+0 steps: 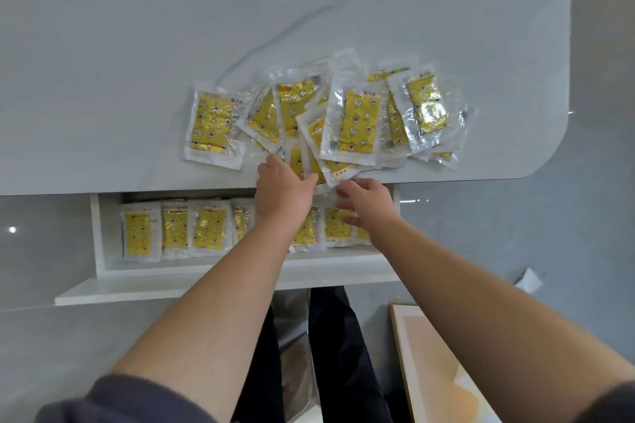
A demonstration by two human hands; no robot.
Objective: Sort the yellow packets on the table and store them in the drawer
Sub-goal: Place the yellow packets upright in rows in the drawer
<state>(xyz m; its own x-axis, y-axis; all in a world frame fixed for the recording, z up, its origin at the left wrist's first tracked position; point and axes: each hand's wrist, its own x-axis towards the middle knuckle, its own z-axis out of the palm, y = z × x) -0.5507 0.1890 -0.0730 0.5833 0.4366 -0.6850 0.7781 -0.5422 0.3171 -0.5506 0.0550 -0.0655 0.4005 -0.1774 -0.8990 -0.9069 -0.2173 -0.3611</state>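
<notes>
Head view: loose pile of yellow packets (357, 120) on grey table (103, 79), close to its front edge; row of stored packets (175, 230) lies side by side in the open white drawer (99, 237) just below. L hand (281, 189) rests w/ fingers stretched onto pile's near edge, thumb spread, holding nothing. R hand (367, 203) just beside it, fingers curled at a packet's clear corner; blurred, so can't tell if it grips.

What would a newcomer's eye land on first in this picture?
A loose heap of yellow packets sprawls on the grey table near its front edge. Below it, the open white drawer holds a tidy row of the same packets, while the left hand and right hand reach the heap's near side.
</notes>
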